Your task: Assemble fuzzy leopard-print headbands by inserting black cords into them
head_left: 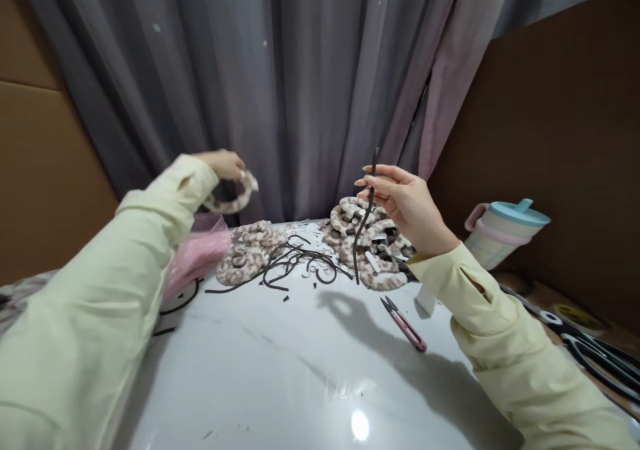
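Raised at the left, my left hand is closed on a curved, fluffy ring in mottled white and brown, with a small pale tag at its end. My right hand pinches a thin black strip between thumb and fingertips; it hangs down in a slight curve. Behind the strip lies a pile of similar fluffy rings with white tags. Another stack of fluffy rings sits below my left hand. Between the piles are several loose black strips, tangled on the white table.
Small pink thread snips lie below my right hand. A pink plastic bag is by my left sleeve. On the right stand a lidded cup, black-handled scissors and a tape roll. Curtains hang behind.
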{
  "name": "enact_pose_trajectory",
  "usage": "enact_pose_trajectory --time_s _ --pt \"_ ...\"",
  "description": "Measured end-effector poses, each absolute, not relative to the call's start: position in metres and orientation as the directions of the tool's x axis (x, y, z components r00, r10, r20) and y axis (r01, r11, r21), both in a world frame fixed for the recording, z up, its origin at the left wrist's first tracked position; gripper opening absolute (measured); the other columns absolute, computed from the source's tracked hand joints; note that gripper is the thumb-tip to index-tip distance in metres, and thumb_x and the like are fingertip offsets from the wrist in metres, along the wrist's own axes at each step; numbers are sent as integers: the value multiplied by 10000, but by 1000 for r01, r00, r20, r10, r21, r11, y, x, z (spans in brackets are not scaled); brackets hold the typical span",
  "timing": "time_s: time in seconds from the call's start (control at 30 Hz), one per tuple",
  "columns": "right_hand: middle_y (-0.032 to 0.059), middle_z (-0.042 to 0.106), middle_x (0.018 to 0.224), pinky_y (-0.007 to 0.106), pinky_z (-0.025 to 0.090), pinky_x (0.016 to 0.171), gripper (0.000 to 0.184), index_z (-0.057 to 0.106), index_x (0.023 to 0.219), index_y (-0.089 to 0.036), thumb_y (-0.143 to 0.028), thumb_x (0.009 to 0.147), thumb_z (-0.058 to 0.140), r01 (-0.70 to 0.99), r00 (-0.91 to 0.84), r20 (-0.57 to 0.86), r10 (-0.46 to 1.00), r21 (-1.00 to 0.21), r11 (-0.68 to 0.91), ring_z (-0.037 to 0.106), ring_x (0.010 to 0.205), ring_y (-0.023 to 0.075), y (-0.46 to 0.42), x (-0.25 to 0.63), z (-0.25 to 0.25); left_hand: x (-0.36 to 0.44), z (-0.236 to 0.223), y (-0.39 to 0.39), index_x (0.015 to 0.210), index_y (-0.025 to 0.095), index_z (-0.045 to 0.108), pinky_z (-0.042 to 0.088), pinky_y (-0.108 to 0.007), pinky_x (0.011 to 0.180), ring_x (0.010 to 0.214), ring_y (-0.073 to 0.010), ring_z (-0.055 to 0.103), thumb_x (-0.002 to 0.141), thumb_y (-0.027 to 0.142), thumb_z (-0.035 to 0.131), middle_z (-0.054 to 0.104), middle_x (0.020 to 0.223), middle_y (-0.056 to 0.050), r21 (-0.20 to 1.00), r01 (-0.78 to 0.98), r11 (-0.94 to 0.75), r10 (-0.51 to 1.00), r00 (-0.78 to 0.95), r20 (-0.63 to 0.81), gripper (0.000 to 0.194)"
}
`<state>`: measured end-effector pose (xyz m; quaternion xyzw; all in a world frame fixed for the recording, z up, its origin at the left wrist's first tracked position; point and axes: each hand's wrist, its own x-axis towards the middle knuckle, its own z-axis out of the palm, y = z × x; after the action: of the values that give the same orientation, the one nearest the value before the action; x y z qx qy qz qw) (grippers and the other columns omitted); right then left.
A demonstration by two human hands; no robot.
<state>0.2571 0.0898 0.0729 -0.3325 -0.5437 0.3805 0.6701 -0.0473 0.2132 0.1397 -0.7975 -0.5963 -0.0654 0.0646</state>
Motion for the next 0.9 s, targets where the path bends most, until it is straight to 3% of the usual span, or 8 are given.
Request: enact_pose_trajectory --time_s 0.13,0.2,0.3,0.4,0.5,0.67,0.77,0.9 --pt "31 683 790 203 472 563 301 574 874 -156 -215 631 742 -241 -6 380 925 -898 367 584 564 77 76 256 64 -56 177 212 959 93 626 386 -305 692 795 -213 554 861 354 328 678 734 -63 28 983 -181 839 140 526 408" --pt "26 677 785 188 432 501 304 569 877 -159 -251 644 741 -219 -72 313 947 -931 291 557 527 66 68 256 53 -45 156 192 996 92 603 375 -300 699 842 -214 562 850 320 331 676 833 -78 2 973 -232 812 192 551 383" --pt "4 653 733 179 344 415 259 586 821 -155 -298 664 734 -95 -148 240 959 -969 228 480 442 39 55 255 34 -14 83 139 946 38 579 355 -296 706 815 -197 595 882 272 265 628 810 -77 -78 924 -374 807 366 464 397" --pt "-1 616 640 191 234 366 264 599 735 -135 -388 727 673 51 -285 174 942 -979 196 346 372 18 43 254 16 12 -6 74 770 140 584 380 -252 588 597 -169 581 791 320 477 619 632 -32 -123 821 -558 782 570 252 211" --pt "-10 564 557 204 197 371 323 615 749 -121 -439 798 583 175 -433 61 899 -973 150 267 381 28 35 251 4 22 -70 21 830 162 548 397 -264 521 543 -176 563 762 145 453 634 690 -56 -137 634 -761 634 772 45 117" --pt "90 603 1106 226 433 606 317 535 1076 -197 -202 761 558 -15 -527 44 849 -999 42 561 834 130 36 249 -12 23 -99 -9 1015 160 465 447 -318 578 692 -229 622 779 115 386 645 819 -85 56 673 -737 676 733 76 253" --pt "72 475 1308 263 453 786 514 486 1109 -235 -56 627 485 -51 -593 70 802 -997 49 463 1167 175 44 254 -26 23 -97 -5 1053 160 401 446 -311 597 718 -223 640 764 139 405 652 841 -78 244 749 -616 784 614 94 291" --pt "74 443 1334 326 414 926 523 450 1123 -245 -24 649 448 100 -580 57 813 -985 140 410 1243 180 54 267 -38 22 -96 -1 969 172 391 443 -326 606 731 -245 646 780 220 413 645 796 -80 307 744 -594 802 578 150 197"
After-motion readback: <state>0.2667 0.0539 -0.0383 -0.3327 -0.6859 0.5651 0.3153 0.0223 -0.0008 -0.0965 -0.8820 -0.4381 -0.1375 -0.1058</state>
